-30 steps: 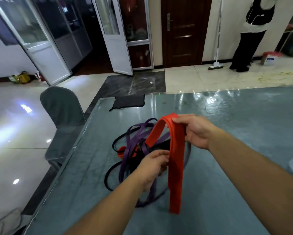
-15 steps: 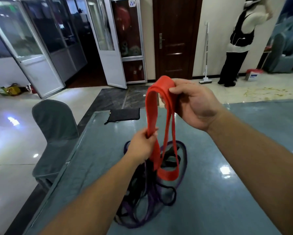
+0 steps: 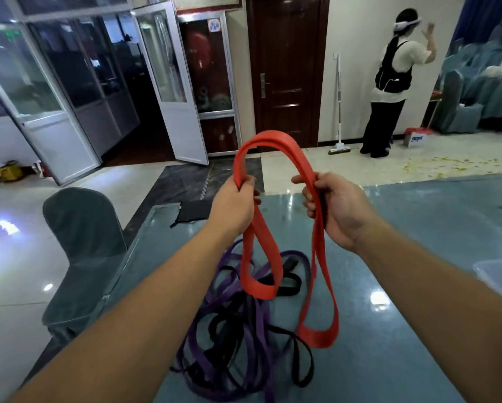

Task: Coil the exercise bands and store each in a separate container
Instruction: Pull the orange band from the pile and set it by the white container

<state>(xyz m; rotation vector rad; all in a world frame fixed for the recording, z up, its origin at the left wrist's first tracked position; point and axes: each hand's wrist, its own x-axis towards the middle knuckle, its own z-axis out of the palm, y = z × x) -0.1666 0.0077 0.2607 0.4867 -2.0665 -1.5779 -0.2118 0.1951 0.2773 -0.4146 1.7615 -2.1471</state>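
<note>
Tabletop [image 3: 418,257] of glossy blue-grey fills the lower part of the view, throwing back ceiling lights. A dark covered chair [image 3: 81,242] stands at its left edge, and a flat black pouch [image 3: 191,210] lies near the far corner. A clear plastic container [image 3: 497,274] shows at the right edge. Beyond the table lie pale polished floor tiles, open glass doors [image 3: 171,82] on the left, a dark wooden door [image 3: 287,68] in the middle, and a person [image 3: 392,82] standing with their back turned beside a mop [image 3: 338,112] leaning on the wall.

The left hand [image 3: 235,205] has its fingers curled tight round the red band [image 3: 261,141], and the right hand [image 3: 337,210] grips the same band with thumb and curled fingers. The band arches doubled between the two hands above the table, and a loop hangs below each hand. Under them a tangle of purple bands [image 3: 244,330] and black bands [image 3: 284,286] lies on the tabletop.
</note>
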